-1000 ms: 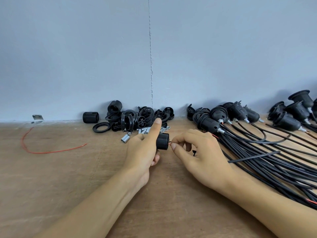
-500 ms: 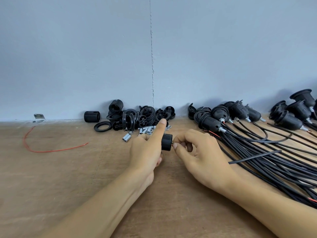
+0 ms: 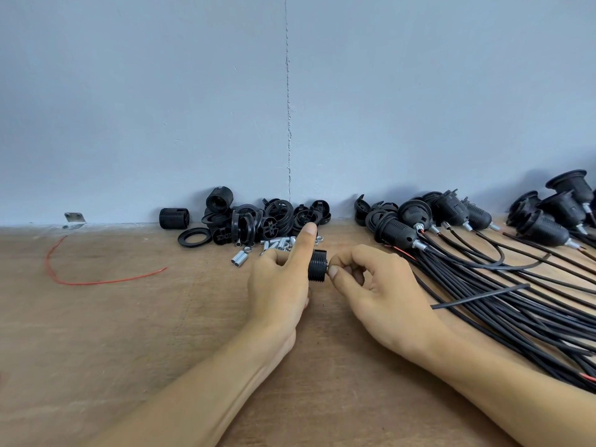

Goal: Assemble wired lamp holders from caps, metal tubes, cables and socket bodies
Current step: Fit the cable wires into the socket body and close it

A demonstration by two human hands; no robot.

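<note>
**Socket body** point(image 3: 317, 265), one, black, threaded, lying on its side just above the counter point(image 3: 113, 333). It is the reference for all places below.

**Hands**, two.
- The left hand point(image 3: 280, 285) grips the socket body's left end, forefinger stretched straight over its top.
- The right hand point(image 3: 383, 285) has its fingers curled, thumb and forefinger tips pinched against the socket body's right face. What lies between those tips is too small to tell.

**Metal tubes** point(image 3: 277, 243), a small silvery scatter just behind and left of the socket body. At least six show, and the left hand hides part of the scatter.

**Heap of caps and rings** point(image 3: 267, 217), black, behind the socket body against the wall point(image 3: 161, 108). The pieces overlap too much to count.

**Flat ring** point(image 3: 194, 237), one, left of the heap.

**Loose threaded body** point(image 3: 174, 218), one, farther left, at the wall.

**Red wire** point(image 3: 96, 279), one, curved, well to the left.

**Metal bracket** point(image 3: 74, 219), one, far left at the wall.

**Assembled lamp holders** point(image 3: 395, 233), at least eight, right of the socket body. Their black cables point(image 3: 516, 317) fan toward the near right.

**Single cable** point(image 3: 477, 296), one, lying across that bundle.
</note>
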